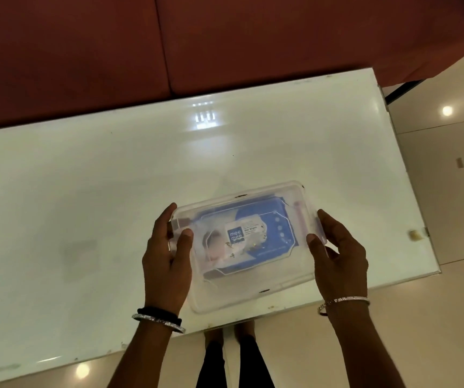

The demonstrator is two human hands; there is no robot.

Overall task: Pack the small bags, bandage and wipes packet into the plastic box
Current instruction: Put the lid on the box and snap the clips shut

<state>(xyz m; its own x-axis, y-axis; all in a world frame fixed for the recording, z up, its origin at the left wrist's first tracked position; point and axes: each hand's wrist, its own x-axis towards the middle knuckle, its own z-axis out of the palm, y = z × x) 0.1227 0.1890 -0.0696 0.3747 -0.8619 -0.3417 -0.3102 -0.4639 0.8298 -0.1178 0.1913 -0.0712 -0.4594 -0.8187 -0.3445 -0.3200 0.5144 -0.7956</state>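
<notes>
Holding the plastic box (249, 247) between both hands, we kept it over the near edge of the white table (85, 191), whether resting on it or raised just above we could not tell. Our left hand (166, 259) clasped the box's left end, thumb pressed on the lid and fingers (163, 219) curled round the side. Our right hand (337, 253) clasped the box's right end the same way, thumb on top by the clip. The clear lid sat on the box. Through it we saw the blue wipes packet (256, 236) lying flat inside, its white label facing up. Other contents beneath and beside the packet were too blurred to name. Beyond the box, past the table's far edge, stood a dark red sofa (225, 43).
</notes>
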